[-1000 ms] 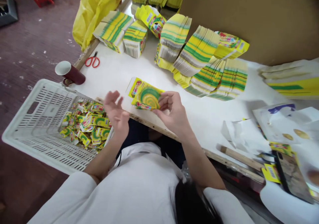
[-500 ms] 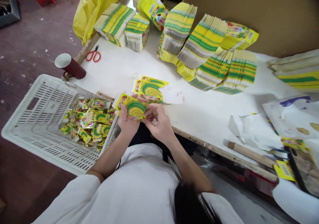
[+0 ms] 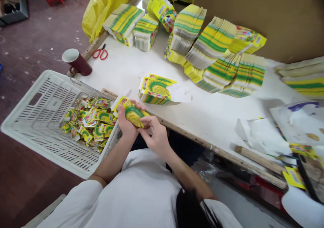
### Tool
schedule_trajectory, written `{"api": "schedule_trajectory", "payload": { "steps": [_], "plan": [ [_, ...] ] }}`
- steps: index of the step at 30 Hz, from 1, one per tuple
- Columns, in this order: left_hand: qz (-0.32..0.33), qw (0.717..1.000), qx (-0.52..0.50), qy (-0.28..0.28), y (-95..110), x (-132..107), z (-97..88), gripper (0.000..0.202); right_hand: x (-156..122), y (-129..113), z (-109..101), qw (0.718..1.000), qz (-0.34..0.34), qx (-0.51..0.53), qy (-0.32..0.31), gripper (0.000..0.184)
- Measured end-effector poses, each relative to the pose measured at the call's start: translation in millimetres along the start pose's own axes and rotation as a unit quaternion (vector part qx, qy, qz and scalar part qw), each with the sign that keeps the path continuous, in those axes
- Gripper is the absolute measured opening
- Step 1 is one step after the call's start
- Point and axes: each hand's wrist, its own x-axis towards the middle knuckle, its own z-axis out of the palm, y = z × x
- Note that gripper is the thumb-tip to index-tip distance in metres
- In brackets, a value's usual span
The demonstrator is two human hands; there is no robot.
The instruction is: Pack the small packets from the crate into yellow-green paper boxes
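Between my two hands is a yellow and green printed card box [image 3: 134,115], held just off the table's front edge. My left hand [image 3: 128,123] wraps round its left side, thumb on the front and fingers behind. The fingers of my right hand [image 3: 154,133] pinch its lower right end. Just beyond lies a small stack of flat printed boxes [image 3: 158,89] of the same kind on the white table [image 3: 199,116]. To the left, a white plastic basket [image 3: 48,113] holds many small folded boxes [image 3: 93,120].
Bundles of printed card [image 3: 212,42] stand along the back. Red-handled scissors [image 3: 100,53] and a dark red mug [image 3: 77,63] are at the left edge, near a yellow bag [image 3: 101,11]. Paper scraps [image 3: 263,135] and a wooden strip [image 3: 258,158] lie at the right.
Both hands have drawn the box slightly down and away from the stack, showing more of the stack. The box looks more bulged and turned. The view has shifted slightly.
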Motion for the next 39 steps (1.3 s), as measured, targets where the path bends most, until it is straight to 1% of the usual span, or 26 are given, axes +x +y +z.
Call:
{"api": "schedule_trajectory", "payload": {
  "steps": [3, 5, 8, 9, 11, 13, 14, 16, 19, 21, 23, 24, 26, 27, 28, 29, 30, 31, 32, 33, 34, 35, 36, 37, 38, 39],
  "plan": [
    [0.026, 0.999, -0.001, 0.026, 2.0, 1.7, -1.9, 0.046, -5.3, 0.9, 4.1, 0.998, -0.027, -0.038, -0.032, 0.03],
    [0.035, 0.999, 0.013, 0.021, 0.9, 0.6, -4.0, 0.05, -1.5, 6.7, 1.2, 0.998, -0.026, -0.045, -0.036, 0.034],
    [0.02, 0.999, 0.033, -0.019, -3.1, -2.5, -8.1, 0.065, 11.0, 15.9, -10.3, 1.0, 0.001, -0.022, 0.0, 0.031],
    [0.014, 0.999, 0.042, -0.031, -4.5, -3.1, -9.7, 0.067, 14.9, 17.8, -14.6, 1.0, 0.014, -0.007, 0.016, 0.028],
    [0.011, 0.997, 0.064, -0.031, -7.1, -2.7, -13.4, 0.056, 20.0, 19.4, -21.5, 0.998, 0.037, 0.027, 0.044, 0.022],
    [0.022, 0.996, 0.089, -0.008, -9.3, -0.5, -17.1, 0.04, 21.1, 19.4, -24.4, 0.995, 0.058, 0.051, 0.062, 0.013],
    [0.028, 0.995, 0.098, 0.009, -10.3, 0.9, -18.9, 0.037, 20.8, 19.4, -24.6, 0.994, 0.067, 0.059, 0.065, 0.008],
    [0.024, 0.994, 0.106, 0.029, -12.2, 3.8, -21.8, 0.037, 19.7, 19.6, -24.1, 0.991, 0.085, 0.075, 0.067, 0.005],
    [0.0, 0.994, 0.108, 0.025, -13.6, 7.2, -25.5, 0.037, 20.7, 19.3, -27.5, 0.99, 0.091, 0.088, 0.062, 0.006],
    [-0.003, 0.993, 0.116, 0.011, -10.3, 9.4, -28.8, 0.035, 23.1, 16.6, -35.5, 0.995, 0.06, 0.059, 0.044, 0.006],
    [0.0, 0.99, 0.141, -0.015, 0.0, 12.3, -32.7, 0.036, 25.3, 11.5, -48.1, 1.0, 0.007, 0.003, 0.017, 0.011],
    [-0.002, 0.986, 0.16, -0.04, 8.3, 14.0, -34.5, 0.039, 26.1, 8.3, -55.3, 0.999, -0.022, -0.034, 0.009, 0.015],
    [-0.001, 0.973, 0.206, -0.108, 29.4, 16.6, -36.7, 0.059, 26.6, 2.3, -69.2, 0.987, -0.086, -0.134, 0.009, 0.024],
    [0.01, 0.96, 0.239, -0.146, 40.4, 17.1, -36.8, 0.072, 26.3, 0.0, -74.8, 0.974, -0.122, -0.192, 0.015, 0.026],
    [0.024, 0.94, 0.286, -0.187, 50.4, 16.7, -36.0, 0.083, 25.6, -1.6, -78.7, 0.955, -0.161, -0.249, 0.021, 0.027],
    [0.04, 0.91, 0.343, -0.229, 58.0, 15.4, -34.3, 0.093, 24.7, -2.5, -80.7, 0.934, -0.2, -0.296, 0.022, 0.028],
    [0.056, 0.871, 0.408, -0.268, 62.6, 13.1, -32.0, 0.103, 23.4, -2.7, -80.8, 0.915, -0.236, -0.328, 0.016, 0.027],
    [0.064, 0.824, 0.474, -0.303, 63.7, 10.1, -29.3, 0.112, 21.8, -2.3, -79.3, 0.901, -0.266, -0.343, 0.003, 0.024],
    [0.061, 0.776, 0.534, -0.332, 61.5, 6.8, -26.6, 0.117, 19.8, -1.5, -76.5, 0.893, -0.289, -0.345, -0.012, 0.022],
    [0.051, 0.733, 0.582, -0.348, 56.6, 3.5, -24.0, 0.115, 17.4, -0.6, -73.2, 0.89, -0.302, -0.342, -0.023, 0.022],
    [0.04, 0.703, 0.618, -0.351, 50.2, 0.5, -22.1, 0.106, 14.7, 0.5, -69.7, 0.892, -0.302, -0.336, -0.022, 0.023],
    [0.034, 0.682, 0.645, -0.343, 43.1, -2.0, -20.9, 0.093, 11.8, 1.7, -66.6, 0.9, -0.29, -0.325, -0.003, 0.026],
    [0.033, 0.67, 0.664, -0.331, 36.5, -3.9, -20.5, 0.08, 8.7, 3.0, -63.8, 0.915, -0.262, -0.305, 0.031, 0.034],
    [0.039, 0.663, 0.675, -0.321, 30.8, -5.4, -20.8, 0.072, 5.7, 4.6, -61.4, 0.934, -0.219, -0.272, 0.073, 0.046],
    [0.053, 0.66, 0.678, -0.318, 26.4, -6.6, -21.6, 0.069, 2.7, 6.6, -59.1, 0.954, -0.162, -0.227, 0.11, 0.059],
    [0.068, 0.658, 0.676, -0.326, 23.1, -7.8, -22.8, 0.07, 0.0, 9.2, -56.6, 0.972, -0.1, -0.171, 0.127, 0.069]
  ]
}}
